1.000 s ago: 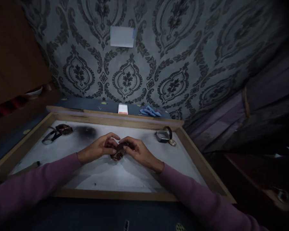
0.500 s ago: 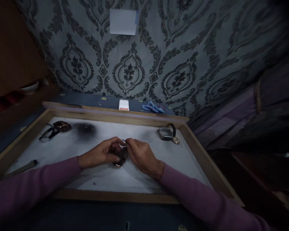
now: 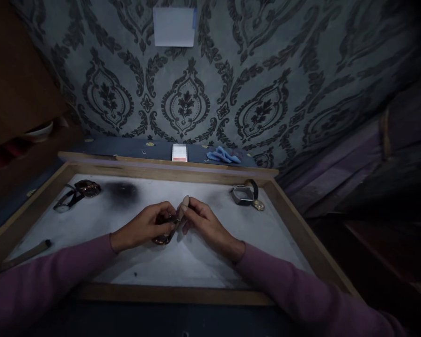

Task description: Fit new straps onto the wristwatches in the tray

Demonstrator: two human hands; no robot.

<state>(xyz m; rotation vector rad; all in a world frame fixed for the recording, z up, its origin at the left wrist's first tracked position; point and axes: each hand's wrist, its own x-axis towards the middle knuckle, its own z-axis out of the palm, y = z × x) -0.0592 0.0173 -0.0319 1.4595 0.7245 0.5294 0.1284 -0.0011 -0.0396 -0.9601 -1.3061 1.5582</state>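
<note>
A wristwatch with a dark, copper-toned case is in my left hand, its fingers closed around the case. From the case a strap rises to the right, its paler face showing near the tip. My right hand pinches this strap between thumb and fingers. Both hands meet above the middle of a white-bottomed wooden tray. Part of the watch is hidden behind my left fingers.
At the tray's back left lie a brown-cased watch and a black-strapped watch. A grey-banded watch and a round gold piece lie back right. A dark-tipped tool rests at left. A blue cloth sits behind the tray.
The watch has moved slightly left, and its strap now stands out to the right with the paler face showing. My right hand has turned and holds the strap farther out.
</note>
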